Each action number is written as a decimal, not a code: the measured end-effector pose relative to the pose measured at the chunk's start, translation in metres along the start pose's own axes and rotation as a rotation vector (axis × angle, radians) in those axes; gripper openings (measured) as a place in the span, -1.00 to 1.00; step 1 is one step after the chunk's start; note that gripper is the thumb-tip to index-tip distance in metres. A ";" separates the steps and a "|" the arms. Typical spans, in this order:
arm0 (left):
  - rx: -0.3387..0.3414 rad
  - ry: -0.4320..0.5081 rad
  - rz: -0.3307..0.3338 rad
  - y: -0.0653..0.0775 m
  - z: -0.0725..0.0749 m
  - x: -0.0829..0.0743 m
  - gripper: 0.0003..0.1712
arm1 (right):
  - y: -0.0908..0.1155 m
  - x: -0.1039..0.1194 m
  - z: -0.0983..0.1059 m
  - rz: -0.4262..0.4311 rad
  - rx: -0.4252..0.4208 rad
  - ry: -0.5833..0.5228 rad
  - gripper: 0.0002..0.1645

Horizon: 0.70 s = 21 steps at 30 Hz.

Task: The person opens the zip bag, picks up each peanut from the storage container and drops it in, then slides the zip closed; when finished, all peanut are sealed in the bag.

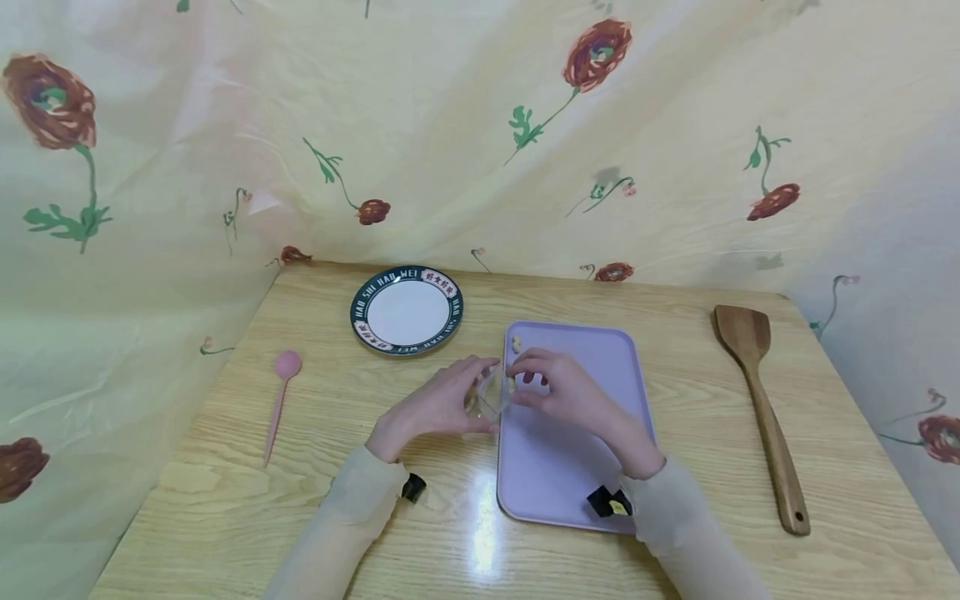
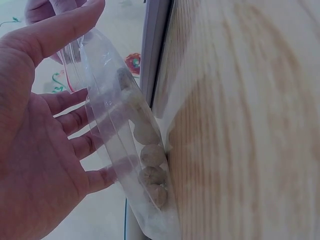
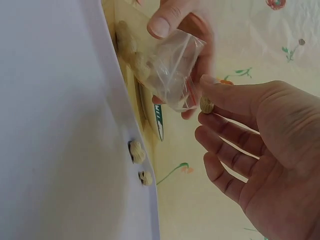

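A clear zip bag (image 2: 107, 100) with a red line along its mouth holds several peanuts (image 2: 152, 155), gathered low in it. My left hand (image 1: 438, 400) holds this bag upright beside the tray's left edge, fingers on one side and thumb on the other. Between thumb and forefinger, my right hand (image 1: 573, 396) pinches a single peanut (image 3: 206, 104) close to the bag's open mouth. Two more peanuts (image 3: 136, 151) lie on the lilac tray (image 1: 577, 467) along its left rim. In the head view the right hand hangs over that tray.
At the back left stands a white plate (image 1: 408, 312) with a dark green patterned rim. A pink spoon (image 1: 287, 365) lies on the wooden table (image 1: 225, 517) at the left. To the tray's right is a wooden spatula (image 1: 761, 400). Flowered cloth (image 1: 450, 125) hangs behind the table.
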State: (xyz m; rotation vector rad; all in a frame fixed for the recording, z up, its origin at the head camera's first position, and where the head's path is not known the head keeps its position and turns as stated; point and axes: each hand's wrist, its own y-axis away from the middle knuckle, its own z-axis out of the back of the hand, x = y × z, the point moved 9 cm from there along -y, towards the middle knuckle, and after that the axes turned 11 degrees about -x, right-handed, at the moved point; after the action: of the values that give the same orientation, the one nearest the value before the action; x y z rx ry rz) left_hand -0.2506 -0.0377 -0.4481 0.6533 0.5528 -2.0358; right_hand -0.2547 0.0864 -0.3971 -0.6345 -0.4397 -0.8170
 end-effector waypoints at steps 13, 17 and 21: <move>-0.002 0.007 -0.004 0.000 0.000 -0.001 0.11 | 0.002 0.005 -0.009 0.057 0.011 0.014 -0.63; 0.000 0.010 -0.003 0.000 0.000 0.000 0.10 | 0.003 0.003 -0.011 0.042 0.022 0.025 -0.63; -0.001 0.007 -0.003 0.000 -0.001 0.000 0.09 | 0.004 0.001 -0.012 0.031 0.027 0.028 -0.62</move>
State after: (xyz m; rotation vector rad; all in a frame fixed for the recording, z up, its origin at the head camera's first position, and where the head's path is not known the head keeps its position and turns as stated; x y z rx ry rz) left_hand -0.2508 -0.0374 -0.4490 0.6602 0.5590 -2.0362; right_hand -0.2497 0.0800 -0.4062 -0.6027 -0.4137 -0.7881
